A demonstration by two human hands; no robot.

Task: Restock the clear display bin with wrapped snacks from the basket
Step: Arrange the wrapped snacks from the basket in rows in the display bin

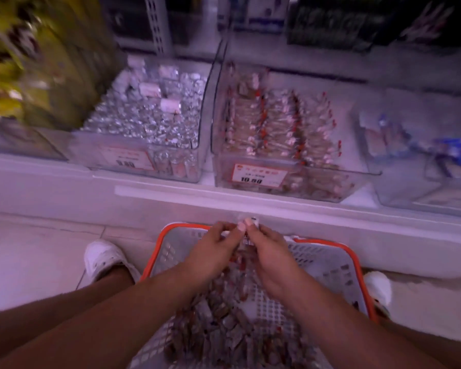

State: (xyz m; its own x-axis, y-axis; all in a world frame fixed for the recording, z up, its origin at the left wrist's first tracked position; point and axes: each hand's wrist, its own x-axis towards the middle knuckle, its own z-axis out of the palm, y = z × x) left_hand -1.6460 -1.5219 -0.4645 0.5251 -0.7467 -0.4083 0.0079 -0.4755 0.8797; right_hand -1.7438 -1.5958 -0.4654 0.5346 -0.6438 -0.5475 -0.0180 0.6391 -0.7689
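Note:
A grey plastic basket with an orange rim (357, 265) sits on the floor between my feet, its bottom strewn with several brown wrapped snacks (224, 326). Above its far edge my left hand (213, 251) and my right hand (269, 254) meet, both pinching a small stack of wrapped snacks (246, 237) between fingertips and thumbs. On the shelf ahead stands the clear display bin (362, 177), holding rows of the same brown snacks with red and white wrapper ends and an orange price label on its front.
Left of that bin is a clear bin of silver-wrapped sweets (144, 115); to the right, a clear bin with blue-and-white packets (415, 155). A white shelf ledge (224, 198) runs across in front. My white shoes (104, 257) flank the basket on the tiled floor.

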